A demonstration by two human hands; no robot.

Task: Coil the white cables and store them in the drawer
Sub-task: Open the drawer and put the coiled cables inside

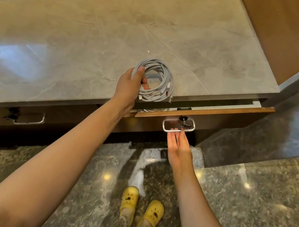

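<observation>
My left hand (130, 85) grips a round coil of white cables (158, 79) by its left side, holding it just above the stone countertop near the front edge. Plug ends hang at the coil's lower right. Below it the right-hand drawer (214, 110) is pulled out a little, showing a narrow gap with a bit of white cable inside. My right hand (177, 146) is palm up under the drawer's metal handle (178, 127), fingertips touching or just short of the handle's lower bar, fingers straight.
The marble countertop (98, 35) stretches left and back. A second, closed drawer with its handle (29, 119) sits lower left. A wooden wall panel (297, 29) rises at the right. Yellow clogs (142, 207) stand on the speckled floor.
</observation>
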